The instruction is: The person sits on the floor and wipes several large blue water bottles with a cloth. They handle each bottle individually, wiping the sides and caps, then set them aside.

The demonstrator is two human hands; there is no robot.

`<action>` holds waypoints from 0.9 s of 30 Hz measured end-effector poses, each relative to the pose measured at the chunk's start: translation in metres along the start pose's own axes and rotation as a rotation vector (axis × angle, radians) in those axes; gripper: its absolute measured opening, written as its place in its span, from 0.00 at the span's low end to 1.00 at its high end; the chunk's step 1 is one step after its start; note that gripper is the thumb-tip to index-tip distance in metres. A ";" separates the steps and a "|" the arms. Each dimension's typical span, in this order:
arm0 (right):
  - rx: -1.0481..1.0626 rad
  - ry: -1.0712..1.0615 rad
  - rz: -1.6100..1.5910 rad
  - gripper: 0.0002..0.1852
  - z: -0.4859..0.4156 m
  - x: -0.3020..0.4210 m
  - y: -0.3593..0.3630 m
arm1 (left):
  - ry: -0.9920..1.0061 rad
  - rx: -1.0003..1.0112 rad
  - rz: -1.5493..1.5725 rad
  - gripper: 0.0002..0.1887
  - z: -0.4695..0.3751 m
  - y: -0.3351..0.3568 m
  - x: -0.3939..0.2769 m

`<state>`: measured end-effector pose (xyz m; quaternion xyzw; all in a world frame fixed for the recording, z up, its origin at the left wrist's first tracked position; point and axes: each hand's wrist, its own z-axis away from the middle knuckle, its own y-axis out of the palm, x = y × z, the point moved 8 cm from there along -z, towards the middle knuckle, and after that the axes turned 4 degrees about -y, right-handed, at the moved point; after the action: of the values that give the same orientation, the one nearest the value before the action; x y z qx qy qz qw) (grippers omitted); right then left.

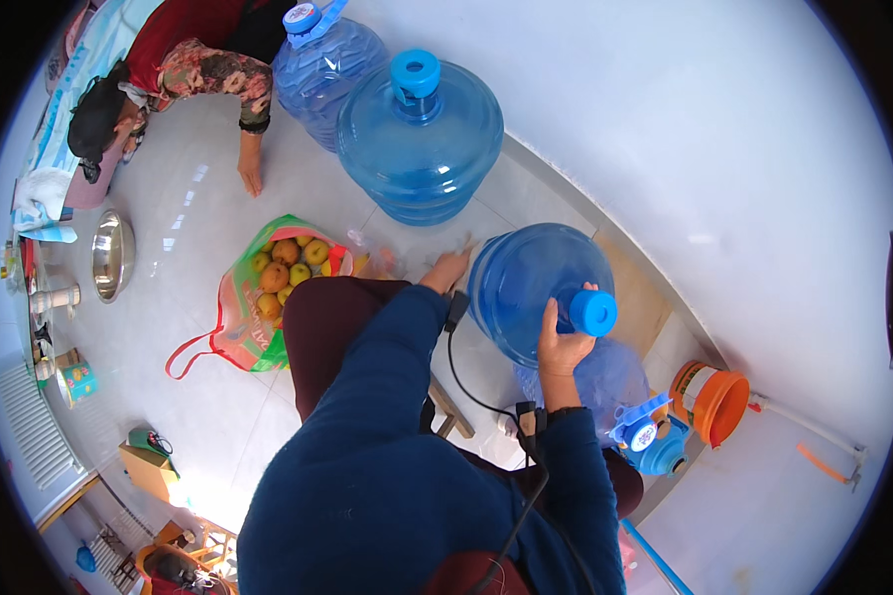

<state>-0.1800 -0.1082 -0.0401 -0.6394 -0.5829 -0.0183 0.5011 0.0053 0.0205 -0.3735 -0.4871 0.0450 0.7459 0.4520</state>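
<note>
A large blue plastic water-cooler bottle (532, 279) leans over in front of me, its blue cap (594, 313) tilted towards my lower right. Around its neck, just under the cap, my right hand (565, 343) is wrapped. At the opposite end, my left hand (449, 271) is slightly blurred beside the bottle's base; whether its fingers grip the base cannot be made out. Another blue bottle (420, 149) stands upright beyond it by the wall. A clear, handled bottle (595, 387) sits partly hidden under my right forearm.
An open bag (238, 320) of apples and pears lies left of my knee. Another person's hand (250, 167) reaches down near a handled bottle (324, 71). A steel basin (113, 256) is farther left. An orange bucket (718, 405) stands by the wall (714, 149). A black cable (484, 401) hangs before me.
</note>
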 end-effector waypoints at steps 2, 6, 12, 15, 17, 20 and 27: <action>0.013 -0.009 -0.002 0.31 -0.001 0.000 0.001 | -0.265 0.025 0.021 0.30 0.000 0.011 0.042; 0.014 0.014 -0.033 0.30 0.000 -0.002 0.001 | -0.126 0.215 -0.078 0.25 -0.013 -0.006 -0.031; -0.012 -0.023 0.017 0.30 0.000 0.002 -0.001 | 0.157 0.354 0.131 0.28 -0.006 -0.025 -0.228; -0.008 0.003 0.028 0.31 0.003 -0.002 -0.001 | 0.410 0.331 -0.110 0.25 0.019 -0.029 -0.268; -0.020 -0.012 0.047 0.32 0.007 -0.004 -0.002 | 0.525 0.216 -0.111 0.21 0.044 -0.043 -0.272; -0.006 0.103 0.079 0.35 0.015 -0.018 0.000 | 0.538 -0.056 -0.170 0.15 0.086 -0.062 -0.266; -0.033 0.128 0.062 0.41 0.020 -0.030 0.003 | 0.990 -0.025 -0.223 0.21 0.170 -0.040 -0.300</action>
<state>-0.1984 -0.1163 -0.0699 -0.6629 -0.5293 -0.0532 0.5269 -0.0477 -0.0588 -0.0393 -0.7893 0.1928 0.3735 0.4475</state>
